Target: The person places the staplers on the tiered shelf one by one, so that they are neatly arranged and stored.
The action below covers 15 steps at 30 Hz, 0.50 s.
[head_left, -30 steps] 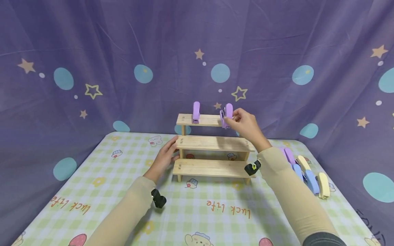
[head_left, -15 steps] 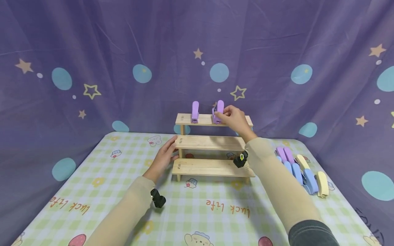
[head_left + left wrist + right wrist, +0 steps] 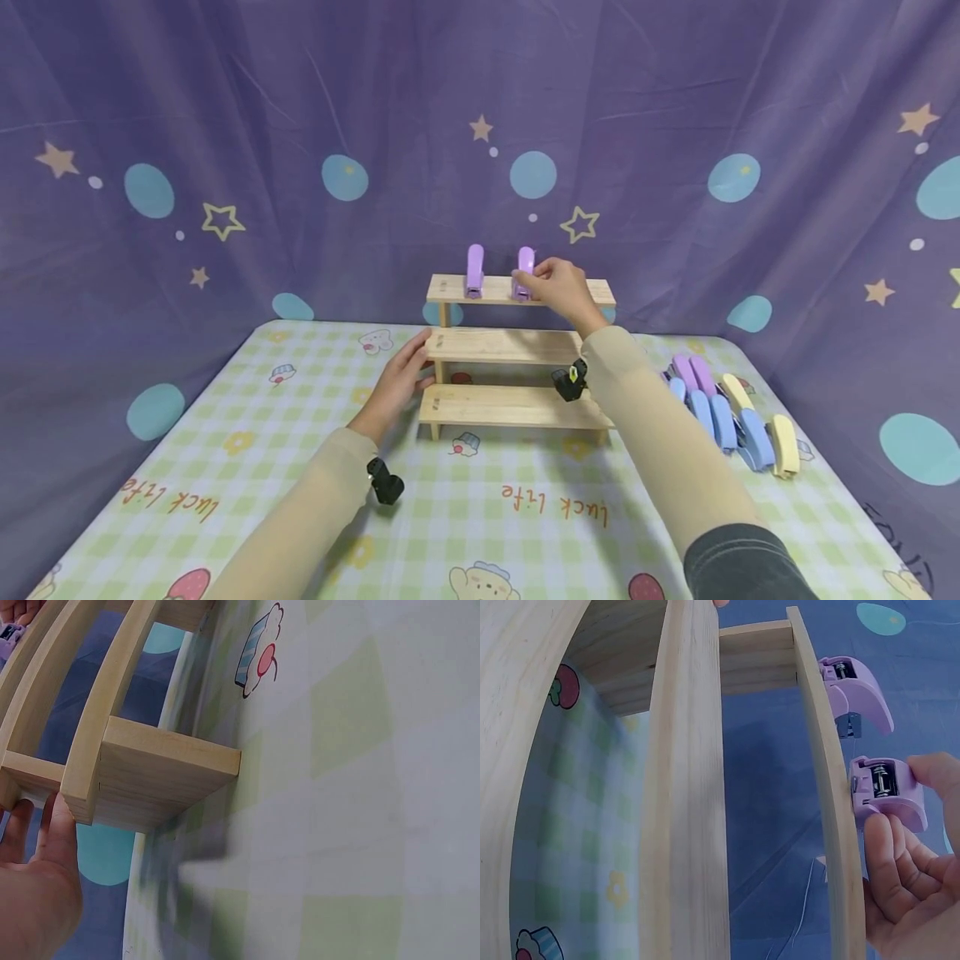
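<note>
A three-step wooden rack (image 3: pixel 517 347) stands at the back of the table. On its top step (image 3: pixel 585 291) one purple stapler (image 3: pixel 475 271) stands at the left. Beside it my right hand (image 3: pixel 558 286) pinches a second purple stapler (image 3: pixel 522 272), set on the same step; the right wrist view shows this held stapler (image 3: pixel 885 791) between thumb and fingers, next to the first stapler (image 3: pixel 855 690). My left hand (image 3: pixel 397 383) rests with straight fingers against the rack's left end (image 3: pixel 150 780), fingers (image 3: pixel 60 825) touching the wood.
A row of several purple, blue and yellow staplers (image 3: pixel 723 408) lies on the checked tablecloth (image 3: pixel 225 450) at the right. A purple star-patterned curtain (image 3: pixel 300 125) closes off the back and sides just behind the rack.
My right hand carried the purple stapler leftward along the top step and set it down beside the first one. The left hand stayed against the rack.
</note>
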### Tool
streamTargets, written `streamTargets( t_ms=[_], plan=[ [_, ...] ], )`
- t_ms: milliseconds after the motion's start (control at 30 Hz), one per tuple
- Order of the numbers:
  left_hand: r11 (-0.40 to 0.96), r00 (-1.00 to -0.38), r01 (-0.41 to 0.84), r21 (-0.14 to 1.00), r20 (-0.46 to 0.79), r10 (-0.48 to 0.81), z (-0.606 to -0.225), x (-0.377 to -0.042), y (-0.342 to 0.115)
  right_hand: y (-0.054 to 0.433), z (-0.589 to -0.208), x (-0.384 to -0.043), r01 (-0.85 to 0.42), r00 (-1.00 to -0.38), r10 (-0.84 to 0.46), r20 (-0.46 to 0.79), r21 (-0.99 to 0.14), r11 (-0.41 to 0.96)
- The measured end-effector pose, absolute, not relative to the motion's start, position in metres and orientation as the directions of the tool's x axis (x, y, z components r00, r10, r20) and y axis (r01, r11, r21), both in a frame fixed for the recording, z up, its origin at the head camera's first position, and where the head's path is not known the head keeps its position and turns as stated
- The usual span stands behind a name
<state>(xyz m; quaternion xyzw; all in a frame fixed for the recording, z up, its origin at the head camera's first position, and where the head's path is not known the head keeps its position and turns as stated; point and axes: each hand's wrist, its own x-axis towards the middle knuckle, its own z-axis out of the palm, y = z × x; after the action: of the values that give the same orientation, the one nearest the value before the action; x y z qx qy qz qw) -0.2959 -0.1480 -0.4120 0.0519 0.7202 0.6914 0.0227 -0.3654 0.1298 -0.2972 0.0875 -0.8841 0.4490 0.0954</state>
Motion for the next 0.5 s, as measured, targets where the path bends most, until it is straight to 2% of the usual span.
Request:
streamTargets(
  t_ms=[500],
  plan=[
    [0.069,-0.994,0.071,0.995,0.064,0.092,-0.4144,-0.2970,-0.1479,0.1227,-0.3011,-0.3677,-0.244,-0.958,-0.035,0.283,-0.749,0.616]
  ],
)
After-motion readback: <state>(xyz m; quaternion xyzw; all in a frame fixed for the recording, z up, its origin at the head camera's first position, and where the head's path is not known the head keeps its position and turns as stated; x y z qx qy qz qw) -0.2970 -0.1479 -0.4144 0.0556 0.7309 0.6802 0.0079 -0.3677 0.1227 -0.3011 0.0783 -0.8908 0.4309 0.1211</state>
